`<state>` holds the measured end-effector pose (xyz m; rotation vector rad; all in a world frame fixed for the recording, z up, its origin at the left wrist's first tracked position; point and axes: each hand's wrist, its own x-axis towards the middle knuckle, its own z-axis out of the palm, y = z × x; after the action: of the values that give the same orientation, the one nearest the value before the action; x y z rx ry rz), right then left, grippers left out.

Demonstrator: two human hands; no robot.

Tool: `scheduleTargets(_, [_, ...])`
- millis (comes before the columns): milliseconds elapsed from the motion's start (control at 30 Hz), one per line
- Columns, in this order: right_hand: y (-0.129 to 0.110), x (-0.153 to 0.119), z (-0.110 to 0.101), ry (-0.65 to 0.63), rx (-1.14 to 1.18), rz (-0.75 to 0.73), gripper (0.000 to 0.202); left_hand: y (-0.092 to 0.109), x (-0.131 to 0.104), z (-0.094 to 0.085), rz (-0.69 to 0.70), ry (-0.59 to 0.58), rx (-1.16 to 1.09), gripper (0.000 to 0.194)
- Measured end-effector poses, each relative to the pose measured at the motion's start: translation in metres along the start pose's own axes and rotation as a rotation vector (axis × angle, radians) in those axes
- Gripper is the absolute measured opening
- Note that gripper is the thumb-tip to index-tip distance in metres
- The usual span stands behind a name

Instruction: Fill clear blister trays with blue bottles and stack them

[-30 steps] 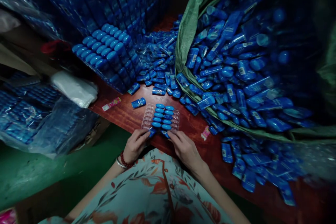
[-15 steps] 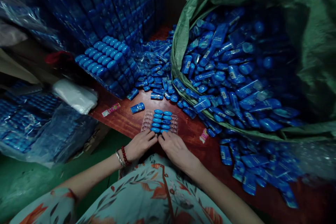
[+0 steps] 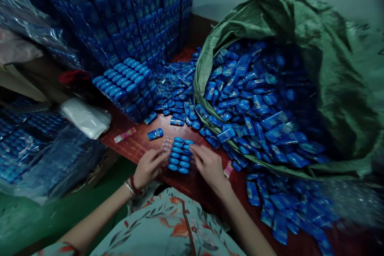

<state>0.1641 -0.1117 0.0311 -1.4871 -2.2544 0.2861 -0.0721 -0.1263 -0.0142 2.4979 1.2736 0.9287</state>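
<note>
Head view: your hands flank two columns of blue containers (image 3: 175, 161) at the lower middle of the frame.
Your left hand (image 3: 148, 168), fingers drawn together, is beside the left column; your right hand (image 3: 208, 165) bends its fingers at the right column's upper end. Blur hides whether either grips anything. Uneven pressure from the two sides could skew the columns or the clear tray (image 3: 167, 144) showing beside them. The red table (image 3: 135, 148) ends just below, so a pull towards you might spill the nearest containers. Farther out, heaped containers (image 3: 252, 108) in the green sack (image 3: 336, 88), right of centre, could slide inward if knocked.
</note>
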Motion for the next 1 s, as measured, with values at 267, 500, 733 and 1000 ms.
scheduleTargets(267, [0.027,0.129,0.045,-0.379,-0.190,0.012,0.036,-0.055,0.063,0.003,-0.506,-0.360,0.269,0.037])
scheduleTargets(500, [0.038,0.110,0.041,-0.515,-0.156,-0.026,0.038,-0.064,0.038,0.010,-0.508,-0.352,0.097,0.035])
scheduleTargets(733, [0.040,0.114,0.027,-0.266,-0.085,0.084,0.032,-0.075,0.074,0.011,-0.650,-0.177,0.240,0.042])
scheduleTargets(1000, [0.041,0.135,0.050,-0.366,-0.140,-0.025,0.036,-0.076,0.100,0.017,-0.693,-0.442,0.383,0.037])
